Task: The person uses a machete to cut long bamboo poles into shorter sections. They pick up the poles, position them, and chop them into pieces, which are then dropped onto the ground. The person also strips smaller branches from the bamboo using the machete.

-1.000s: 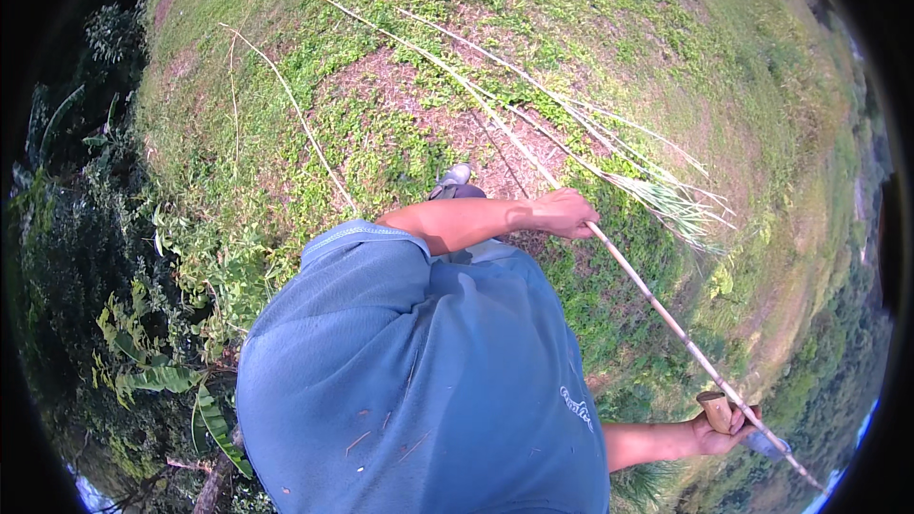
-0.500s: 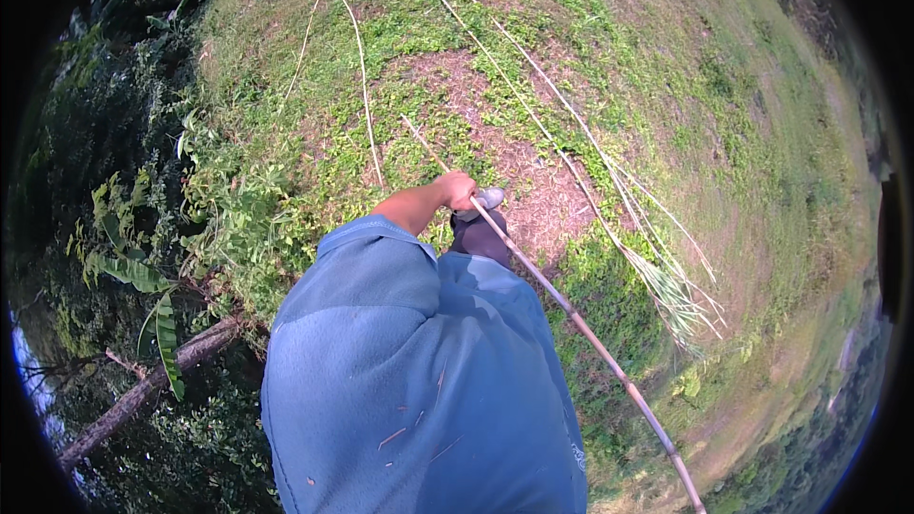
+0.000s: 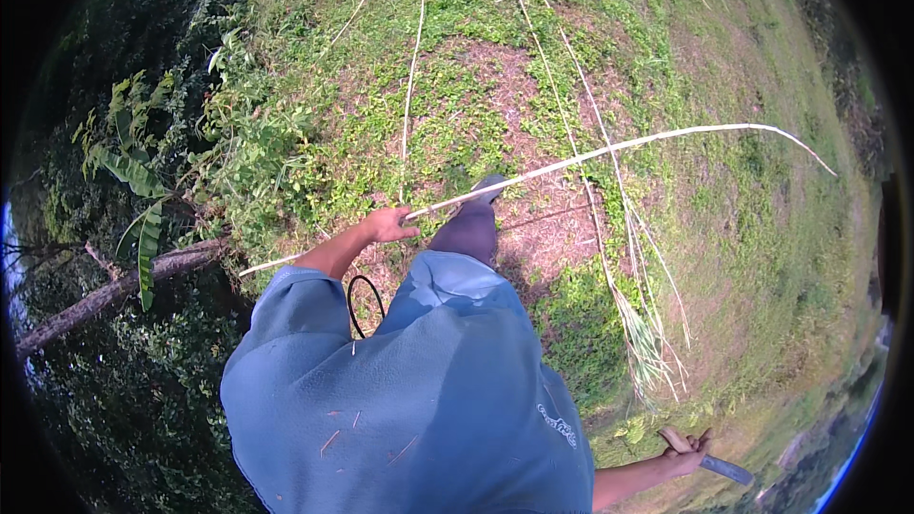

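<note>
My left hand point(image 3: 388, 226) is closed round a long pale cane point(image 3: 609, 148). One end of the cane reaches past my left forearm; the other stretches far to the right and bends down at its tip. Out to the lower right, my right hand point(image 3: 687, 457) grips a tool point(image 3: 728, 469) with a tan, wood-like part on one side of the fist and a dark grey, blade-like part on the other. Its exact kind cannot be made out. More thin canes point(image 3: 586, 86) lie on the grass ahead, with a bunch of green leafy tops point(image 3: 649, 352) at their near end.
Two further thin stalks point(image 3: 414, 67) lie ahead to the left. Dense bushes point(image 3: 257, 148) and a slanting trunk point(image 3: 124, 290) border the left side. My shoe point(image 3: 491, 187) stands on dry straw-littered ground point(image 3: 562, 219). A black loop point(image 3: 365, 305) shows beside my left sleeve.
My left hand has moved left and slightly down. The cane in it now runs crosswise to the right instead of down to the lower right. My right hand with the tool has come into view.
</note>
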`<state>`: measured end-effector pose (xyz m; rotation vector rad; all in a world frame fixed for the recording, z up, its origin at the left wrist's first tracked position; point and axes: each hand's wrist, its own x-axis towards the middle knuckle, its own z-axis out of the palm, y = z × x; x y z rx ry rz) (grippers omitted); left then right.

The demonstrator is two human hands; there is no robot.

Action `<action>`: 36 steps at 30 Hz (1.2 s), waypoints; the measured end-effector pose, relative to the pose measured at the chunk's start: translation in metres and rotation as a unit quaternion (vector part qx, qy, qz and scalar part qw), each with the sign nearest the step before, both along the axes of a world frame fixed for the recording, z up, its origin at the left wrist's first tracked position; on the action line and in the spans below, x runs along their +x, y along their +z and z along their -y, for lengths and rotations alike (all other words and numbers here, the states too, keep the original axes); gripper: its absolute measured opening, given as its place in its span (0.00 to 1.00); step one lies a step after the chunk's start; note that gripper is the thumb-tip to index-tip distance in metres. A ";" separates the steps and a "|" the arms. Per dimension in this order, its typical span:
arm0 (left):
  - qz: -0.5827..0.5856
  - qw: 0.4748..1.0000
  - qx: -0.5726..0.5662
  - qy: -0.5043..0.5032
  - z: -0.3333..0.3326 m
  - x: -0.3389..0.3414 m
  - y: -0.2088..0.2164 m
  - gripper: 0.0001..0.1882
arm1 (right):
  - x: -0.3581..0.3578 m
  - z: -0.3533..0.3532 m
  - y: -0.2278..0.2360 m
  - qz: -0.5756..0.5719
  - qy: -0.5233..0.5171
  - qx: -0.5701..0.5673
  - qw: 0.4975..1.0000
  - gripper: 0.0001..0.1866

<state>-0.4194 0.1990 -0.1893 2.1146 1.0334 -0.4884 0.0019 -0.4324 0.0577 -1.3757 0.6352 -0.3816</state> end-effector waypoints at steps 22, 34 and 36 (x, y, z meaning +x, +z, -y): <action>0.106 0.812 -0.078 0.569 0.005 -0.061 -0.113 0.19 | 0.133 -0.517 -0.071 -0.198 0.323 -0.048 0.924 0.09; -0.001 0.825 0.036 0.564 -0.163 0.017 -0.095 0.26 | 0.168 -0.649 -0.063 -0.206 0.416 -0.030 0.885 0.08; 0.029 0.831 0.037 0.555 -0.206 0.015 -0.114 0.26 | 0.159 -0.662 -0.056 -0.199 0.411 -0.045 0.889 0.08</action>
